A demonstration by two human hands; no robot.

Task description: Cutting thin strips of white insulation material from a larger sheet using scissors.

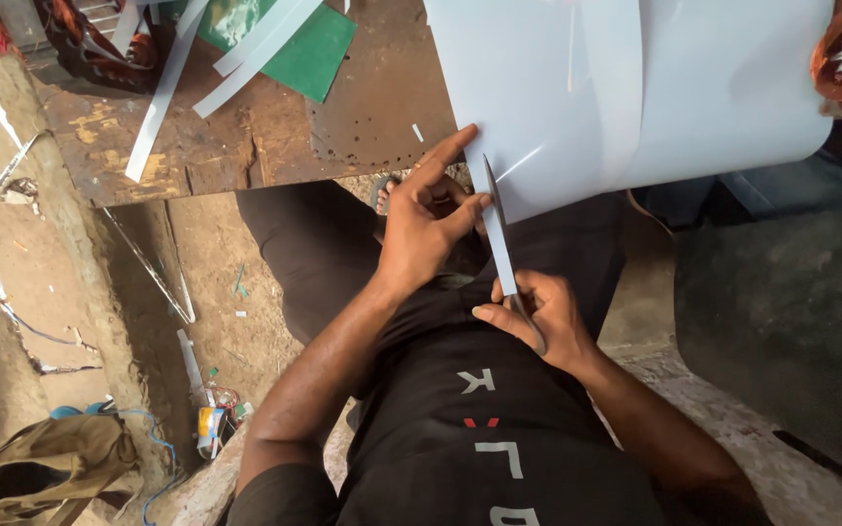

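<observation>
Up and to the left of the hands stood a worn brown workbench [275, 136], scratched and paint-stained, with a green sheet [314, 54] and pale strips [163, 93] lying on it. Below it, left of the hands, spread a bare dirt floor [216, 273] strewn with scraps and wires. A tan bag [46, 468] lay far lower left. To the right was grey concrete [781, 302]. Daylight fell evenly.

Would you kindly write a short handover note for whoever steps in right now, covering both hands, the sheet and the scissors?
Left hand: pinches the lower edge of the large white sheet, beside the blades.
Right hand: grips the scissors, blades pointing up into that edge.
Done: the cut has only just entered the sheet; white strips lie on the rusty workbench by a green sheet.
Left: nearly the whole sheet is uncut.
</observation>
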